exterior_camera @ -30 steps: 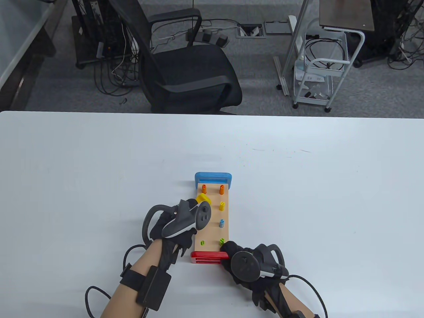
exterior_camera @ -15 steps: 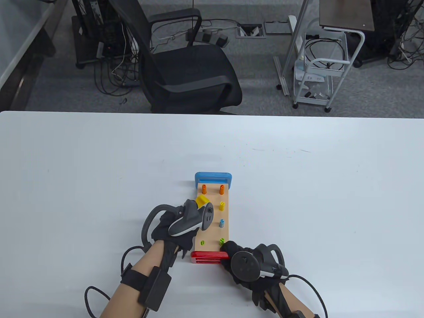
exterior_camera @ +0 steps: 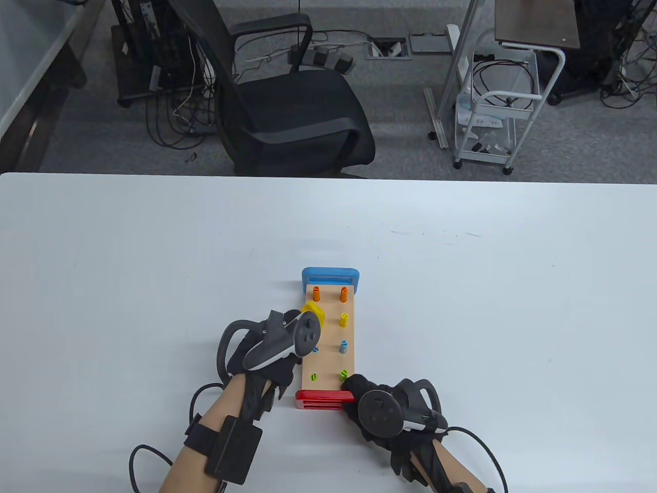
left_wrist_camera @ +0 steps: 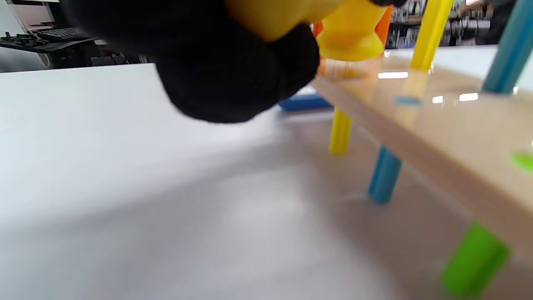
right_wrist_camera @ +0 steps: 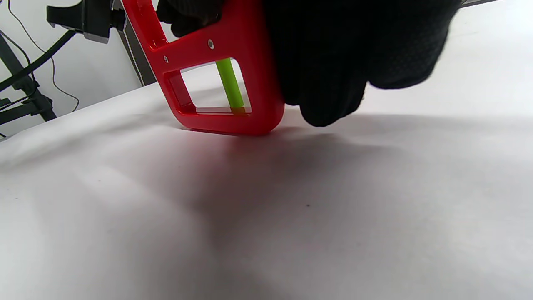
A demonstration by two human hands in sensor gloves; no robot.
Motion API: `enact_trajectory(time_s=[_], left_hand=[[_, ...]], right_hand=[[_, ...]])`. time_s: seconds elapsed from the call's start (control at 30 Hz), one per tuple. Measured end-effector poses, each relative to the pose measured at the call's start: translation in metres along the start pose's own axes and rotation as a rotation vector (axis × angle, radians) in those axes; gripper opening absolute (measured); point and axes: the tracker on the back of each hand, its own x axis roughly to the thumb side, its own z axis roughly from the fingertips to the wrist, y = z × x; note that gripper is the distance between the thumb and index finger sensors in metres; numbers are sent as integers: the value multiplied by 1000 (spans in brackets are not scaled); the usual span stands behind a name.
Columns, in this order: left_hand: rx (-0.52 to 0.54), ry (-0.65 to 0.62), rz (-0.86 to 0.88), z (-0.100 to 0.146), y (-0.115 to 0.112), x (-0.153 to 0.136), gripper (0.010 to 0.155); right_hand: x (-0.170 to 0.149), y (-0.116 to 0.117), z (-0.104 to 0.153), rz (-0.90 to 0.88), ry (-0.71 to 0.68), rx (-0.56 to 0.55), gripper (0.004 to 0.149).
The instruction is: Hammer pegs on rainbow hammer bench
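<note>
Left hand (exterior_camera: 267,354) gripping yellow hammer (exterior_camera: 314,311), right hand (exterior_camera: 382,411) seemingly clasping bench's red end (exterior_camera: 321,399)

A: Table view: high, angled down over the white table (exterior_camera: 154,246), facing out to a black office chair (exterior_camera: 297,118). Whole wooden peg bench with red and blue end pieces (exterior_camera: 328,339) seen from afar.

B: Left wrist view: very near, level with the tabletop, looking under the bench board (left_wrist_camera: 437,125) along its length.

A: Right wrist view: also low and close, facing the bench's red end frame (right_wrist_camera: 225,71). All three share the bench.
</note>
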Motion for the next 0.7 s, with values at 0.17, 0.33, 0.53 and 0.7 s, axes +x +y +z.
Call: enact_trajectory(time_s=[0.17,0.33,0.53,0.7], left_hand=[[154,-13,236,5,36,-9,64],[429,-21,332,7,66,-10,67],[71,10,72,-27,22,-2,67],[62,25,155,-27,19,-1,67]], right_hand=[[0,0,0,-1,-1,0,52],[0,0,0,-2,-1,0,52],[0,-1,1,-2,0,1,52],[0,-1,1,0,1,1,52]])
